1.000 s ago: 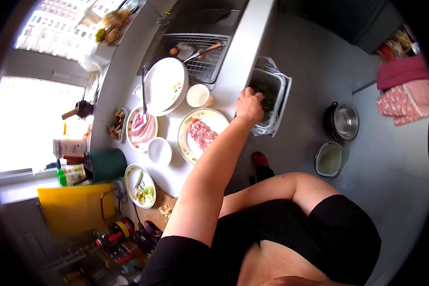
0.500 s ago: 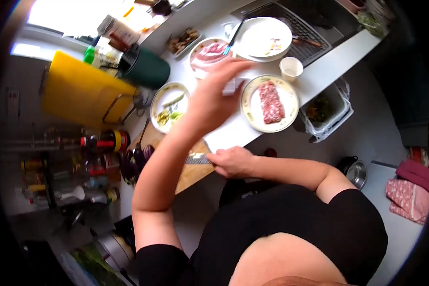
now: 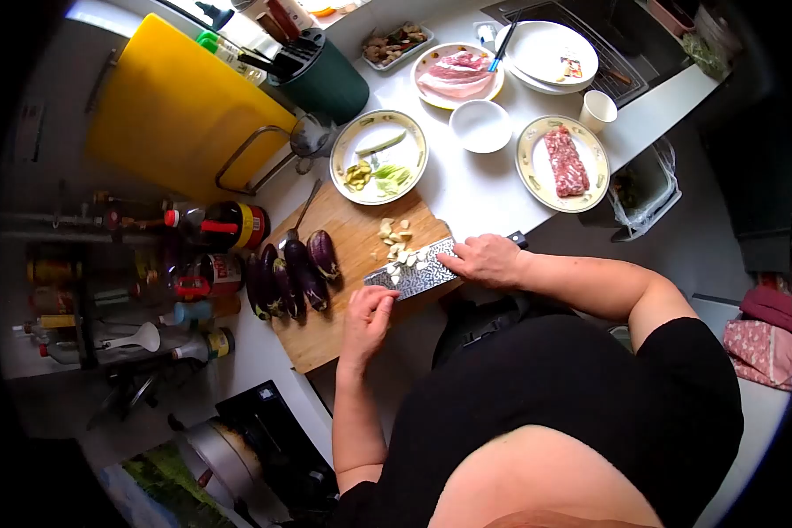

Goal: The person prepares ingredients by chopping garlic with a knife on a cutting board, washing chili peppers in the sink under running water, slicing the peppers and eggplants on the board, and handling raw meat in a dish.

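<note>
My right hand (image 3: 491, 261) is closed on a cleaver (image 3: 424, 271), around the handle end with fingers on the blade. The patterned blade lies flat along the near edge of a wooden cutting board (image 3: 334, 339). At the blade's far end is my left hand (image 3: 370, 319), its fingers closed together on the blade's corner. Pale garlic pieces (image 3: 398, 248) lie on the board, some of them on the blade. Several purple eggplants (image 3: 304, 275) lie on the board's left part. A plate (image 3: 368, 192) with green and yellow-green cut vegetables stands just behind the board.
Behind are a white bowl (image 3: 481, 126), a plate of sliced meat (image 3: 455, 77), minced meat (image 3: 567, 162) on a plate, a paper cup (image 3: 597, 112) and stacked plates (image 3: 550, 53). A knife block (image 3: 326, 84) and yellow board (image 3: 180, 110) stand left. A lined bin (image 3: 647, 198) is right.
My left hand has come from the bin, across the plates, to the cleaver's far end. My right hand now holds the cleaver over the board. The view has swung left.
</note>
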`<state>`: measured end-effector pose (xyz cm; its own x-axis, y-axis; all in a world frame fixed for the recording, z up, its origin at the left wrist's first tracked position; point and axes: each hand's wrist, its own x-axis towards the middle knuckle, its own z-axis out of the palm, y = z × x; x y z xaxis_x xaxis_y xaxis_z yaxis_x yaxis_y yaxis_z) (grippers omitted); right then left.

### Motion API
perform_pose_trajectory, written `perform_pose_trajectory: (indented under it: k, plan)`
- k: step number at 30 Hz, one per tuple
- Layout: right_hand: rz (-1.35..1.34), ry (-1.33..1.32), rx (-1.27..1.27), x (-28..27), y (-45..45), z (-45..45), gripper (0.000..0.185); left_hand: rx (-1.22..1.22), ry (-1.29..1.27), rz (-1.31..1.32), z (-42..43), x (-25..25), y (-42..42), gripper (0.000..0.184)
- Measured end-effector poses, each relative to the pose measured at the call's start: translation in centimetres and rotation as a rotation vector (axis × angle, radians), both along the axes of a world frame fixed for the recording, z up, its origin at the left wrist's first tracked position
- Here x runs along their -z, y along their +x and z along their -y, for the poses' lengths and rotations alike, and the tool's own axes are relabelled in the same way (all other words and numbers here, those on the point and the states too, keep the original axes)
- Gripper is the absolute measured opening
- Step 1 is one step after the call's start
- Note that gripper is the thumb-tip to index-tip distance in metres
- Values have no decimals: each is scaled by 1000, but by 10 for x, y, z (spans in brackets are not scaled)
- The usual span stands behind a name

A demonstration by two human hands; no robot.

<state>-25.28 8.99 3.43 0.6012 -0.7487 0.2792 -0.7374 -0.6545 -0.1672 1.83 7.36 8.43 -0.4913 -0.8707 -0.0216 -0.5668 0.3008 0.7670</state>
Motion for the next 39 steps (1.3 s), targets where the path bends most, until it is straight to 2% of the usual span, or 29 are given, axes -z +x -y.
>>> perform_pose_trajectory:
  k: [7,9,14,17,21,22,24,26,27,28,30,33,37,39]
  plan:
    - [-56,-113,-6,14,14,5,17,203,-10,20,22,30,13,19]
    - [-110,-36,24,14,19,2,30,249,19,24,37,35,9,20]
    - [-124,-85,51,15,30,8,28,345,66,26,77,57,-3,22]
    - [-121,-88,65,11,33,10,27,333,67,14,86,55,-1,21]
    - [-94,-102,90,10,35,14,27,525,129,-19,83,33,-7,16]
    - [-95,-101,92,8,36,14,27,535,58,-23,80,36,-11,16]
    - [-52,-99,36,3,38,17,9,542,-16,-26,87,47,-16,17]
    - [-31,-87,22,-4,41,16,9,536,-4,13,98,62,-20,18]
    - [-11,-76,8,-6,43,16,9,531,-8,11,101,61,-22,18]
    - [-47,-60,15,-4,42,15,26,532,11,17,104,59,-21,18]
    - [-59,-55,-3,-9,41,14,26,567,-12,89,112,54,-17,19]
    - [-82,-31,-23,-12,31,8,26,432,117,63,123,38,-6,19]
    - [98,140,73,-26,8,-9,23,137,-38,-38,124,19,14,21]
    - [392,303,299,-17,-6,-18,16,19,-84,-116,113,40,18,24]
